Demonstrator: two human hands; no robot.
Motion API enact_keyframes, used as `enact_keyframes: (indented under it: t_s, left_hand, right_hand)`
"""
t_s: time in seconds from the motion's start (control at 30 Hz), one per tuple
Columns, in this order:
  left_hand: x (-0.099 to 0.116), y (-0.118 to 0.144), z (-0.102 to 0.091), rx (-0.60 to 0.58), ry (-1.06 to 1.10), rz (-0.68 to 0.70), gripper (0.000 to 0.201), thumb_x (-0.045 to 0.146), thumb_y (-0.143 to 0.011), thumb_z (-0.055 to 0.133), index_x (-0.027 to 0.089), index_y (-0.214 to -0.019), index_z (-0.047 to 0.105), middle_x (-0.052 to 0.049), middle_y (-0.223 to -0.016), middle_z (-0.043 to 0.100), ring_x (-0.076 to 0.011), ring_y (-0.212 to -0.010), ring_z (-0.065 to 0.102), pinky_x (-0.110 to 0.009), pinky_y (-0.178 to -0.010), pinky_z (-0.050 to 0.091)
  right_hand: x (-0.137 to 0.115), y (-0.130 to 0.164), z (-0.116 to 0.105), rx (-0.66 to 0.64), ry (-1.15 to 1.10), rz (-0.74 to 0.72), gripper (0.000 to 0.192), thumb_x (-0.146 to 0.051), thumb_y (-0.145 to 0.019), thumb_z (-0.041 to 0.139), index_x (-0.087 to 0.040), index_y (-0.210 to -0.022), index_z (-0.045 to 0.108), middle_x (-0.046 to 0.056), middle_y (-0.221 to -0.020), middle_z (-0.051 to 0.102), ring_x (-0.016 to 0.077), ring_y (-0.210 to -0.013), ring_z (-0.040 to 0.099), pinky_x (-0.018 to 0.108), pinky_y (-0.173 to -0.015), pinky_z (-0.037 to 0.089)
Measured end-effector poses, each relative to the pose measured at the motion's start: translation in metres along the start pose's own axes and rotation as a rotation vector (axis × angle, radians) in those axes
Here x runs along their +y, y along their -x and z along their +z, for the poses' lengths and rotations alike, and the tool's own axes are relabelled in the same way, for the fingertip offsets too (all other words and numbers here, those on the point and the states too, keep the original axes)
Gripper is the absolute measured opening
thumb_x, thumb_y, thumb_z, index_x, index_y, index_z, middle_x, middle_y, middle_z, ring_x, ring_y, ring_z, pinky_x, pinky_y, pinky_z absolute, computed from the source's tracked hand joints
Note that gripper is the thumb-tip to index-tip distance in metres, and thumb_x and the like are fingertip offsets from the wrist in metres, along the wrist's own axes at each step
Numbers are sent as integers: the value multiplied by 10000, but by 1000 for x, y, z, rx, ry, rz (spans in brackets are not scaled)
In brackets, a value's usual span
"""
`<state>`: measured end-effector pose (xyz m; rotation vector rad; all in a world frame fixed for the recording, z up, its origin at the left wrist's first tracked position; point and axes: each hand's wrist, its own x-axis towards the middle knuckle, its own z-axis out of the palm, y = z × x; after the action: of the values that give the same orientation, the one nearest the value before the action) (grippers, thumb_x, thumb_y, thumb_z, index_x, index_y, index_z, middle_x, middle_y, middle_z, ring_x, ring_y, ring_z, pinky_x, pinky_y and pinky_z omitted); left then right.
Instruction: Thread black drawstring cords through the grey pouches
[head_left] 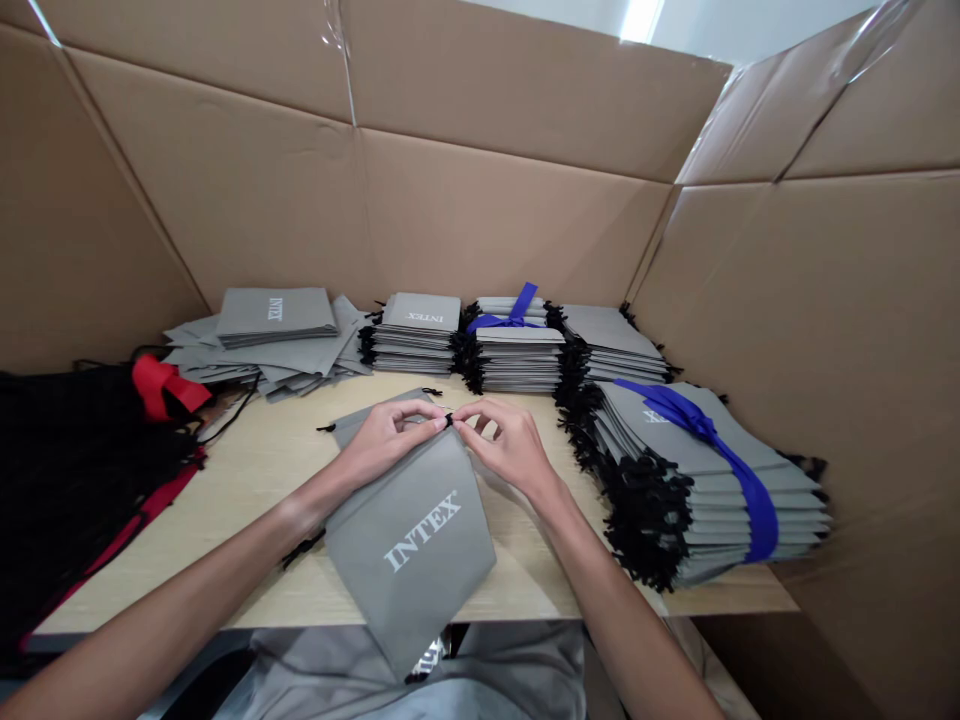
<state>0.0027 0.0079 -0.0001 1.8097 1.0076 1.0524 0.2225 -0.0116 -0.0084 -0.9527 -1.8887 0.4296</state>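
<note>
A grey drawstring pouch (420, 540) printed INTEX lies at the table's front edge, its lower corner hanging over my lap. My left hand (390, 435) pinches the black cord (450, 420) at the pouch's upper corner. From the other side, my right hand (504, 437) grips the same bit of cord between thumb and forefinger. The fingertips nearly meet and hide most of the cord there. Under my left hand another grey pouch (360, 412) shows, with a black cord end beside it.
Stacked pouches (416, 340) with black cords line the back. A large bundle (712, 450) tied with blue ribbon (757, 500) stands right. Loose grey pouches (277, 315) lie back left, and a heap of black cords (75, 480) fills the left side. Cardboard walls (510, 220) enclose the table.
</note>
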Motion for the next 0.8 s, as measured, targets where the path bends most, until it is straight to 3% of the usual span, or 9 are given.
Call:
enact_keyframes:
  t_s: [0.17, 0.4, 0.6, 0.67, 0.8]
  left_hand:
    - [2, 0, -1, 4, -25, -1, 374, 577, -861, 773, 213, -918, 836, -77, -1013, 853, -260, -887, 777, -313, -773, 616]
    - [1, 1, 0, 3, -85, -35, 392, 579, -874, 774, 199, -949, 834, -80, -1019, 857, -243, -824, 780, -306, -731, 632]
    - [-2, 4, 4, 62, -131, 116, 424, 552, -914, 750, 219, -1159, 843, -98, -1247, 844, -242, -907, 797, -305, -757, 652]
    - [-2, 5, 6, 56, -131, 127, 411, 532, -934, 733, 218, -1169, 856, -99, -1246, 849, -251, -937, 803, -300, -754, 654]
    - [-1, 5, 6, 97, -145, 94, 355, 494, -921, 749, 213, -1096, 875, -85, -1163, 869, -216, -807, 790, -269, -672, 630]
  right_hand:
    - [4, 2, -1, -28, 118, -82, 104, -239, -1042, 676, -261, -1044, 778, 16, -1013, 803, 173, -812, 701, 285, -780, 521]
    - [2, 5, 4, -70, 304, -88, 127, -200, -1085, 563, -234, -1090, 685, 59, -1069, 754, 217, -929, 697, 309, -784, 469]
    - [1, 5, 7, -61, 256, -37, 115, -231, -1088, 536, -241, -1089, 650, 54, -1080, 742, 217, -898, 685, 319, -780, 457]
    - [0, 4, 7, -60, 237, -17, 118, -251, -1089, 527, -247, -1080, 645, 53, -1080, 744, 220, -893, 682, 325, -791, 463]
    - [0, 4, 7, -56, 222, 0, 120, -267, -1084, 527, -250, -1083, 645, 56, -1084, 742, 223, -905, 680, 328, -802, 470]
